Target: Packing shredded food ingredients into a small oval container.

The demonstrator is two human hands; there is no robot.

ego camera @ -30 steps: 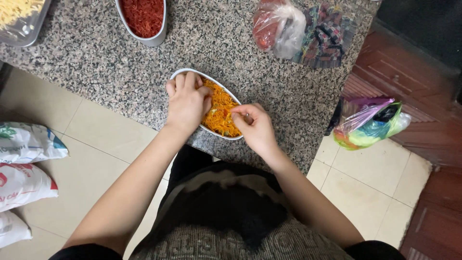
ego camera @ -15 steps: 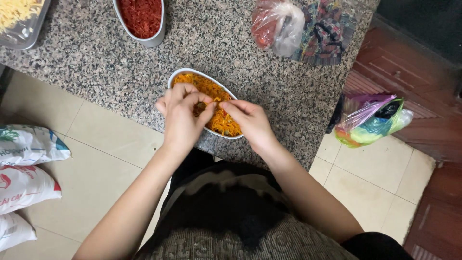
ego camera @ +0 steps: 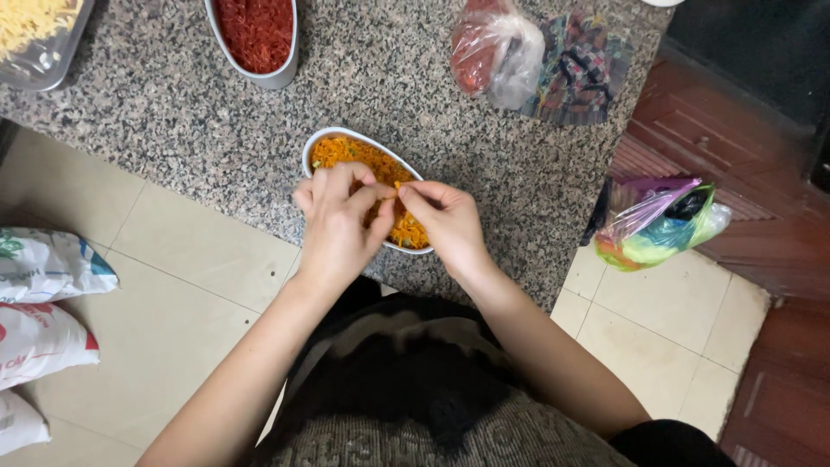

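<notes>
The left hand [ego camera: 339,220] hangs over the near half of an oval white dish [ego camera: 322,143], fingers curled in, thumb and forefinger tips pinched on a small tuft of orange shreds [ego camera: 346,153]. The right hand [ego camera: 443,216] meets it from the other side, its own thumb and forefinger closed on the same tuft, so the two pinches touch just above the heap. The dish sits on the speckled counter [ego camera: 173,112], close to its front edge and right before the person.

The step in hand looks like pulling a clump of shreds apart over the dish. To do it well, the fingertips should take only a little at a time and draw gently outward, since a hard tug would likely snap the strands or flick them over the rim. Keeping both hands low and above the middle of the dish would let loose bits drop back in rather than onto the counter or the floor tiles [ego camera: 173,285] below. With the dish so near the edge, the wrists should not lean on its rim, or it could tip.

Farther back stands a dish of red shreds [ego camera: 257,30], at the far left a clear tray of yellow shreds [ego camera: 26,22], and to the right a knotted plastic bag [ego camera: 497,52]; none is touched.
</notes>
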